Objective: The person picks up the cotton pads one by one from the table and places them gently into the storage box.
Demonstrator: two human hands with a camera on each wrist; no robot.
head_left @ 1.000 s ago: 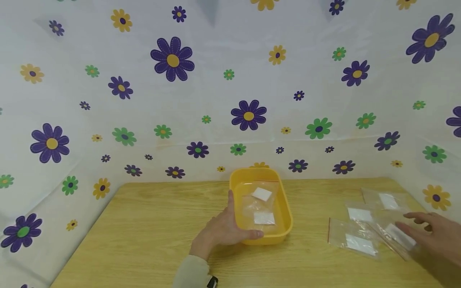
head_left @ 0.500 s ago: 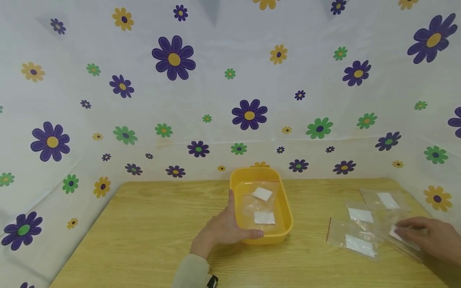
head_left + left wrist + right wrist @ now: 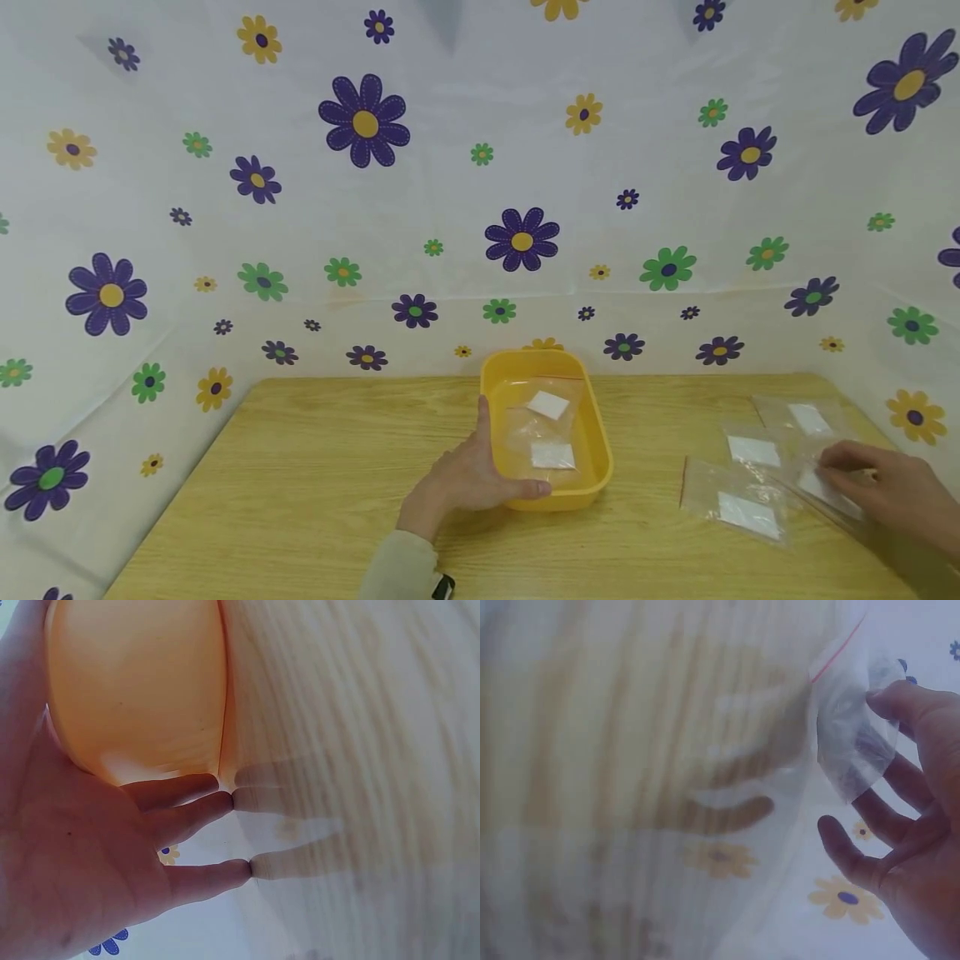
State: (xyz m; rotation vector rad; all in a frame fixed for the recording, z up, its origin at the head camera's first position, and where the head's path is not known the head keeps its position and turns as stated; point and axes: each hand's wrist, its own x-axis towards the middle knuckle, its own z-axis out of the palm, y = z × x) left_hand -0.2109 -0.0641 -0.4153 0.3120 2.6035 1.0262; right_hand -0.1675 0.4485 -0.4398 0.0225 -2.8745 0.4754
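Observation:
My left hand (image 3: 465,477) rests against the near left corner of a yellow plastic tub (image 3: 597,450). Its thumb lies along the near wall; in the left wrist view the other fingers (image 3: 206,883) are straight, tips at the tabletop. Two clear zip bags with white inserts lie in the tub, one insert (image 3: 549,405) above the other (image 3: 552,456). At the right, my right hand (image 3: 892,492) pinches a clear zip bag (image 3: 847,735) between thumb and fingers. Its red seal line shows in the right wrist view.
Beside the right hand lie more zip bags: one in front (image 3: 750,514), one behind it (image 3: 753,451), another at the back (image 3: 810,418). The wooden table (image 3: 322,467) meets a flowered cloth (image 3: 442,208) at the back and sides.
My right hand has come down onto the nearest right bag, closed finger and thumb on it, and shifted it slightly. The left hand and tub have stayed in place.

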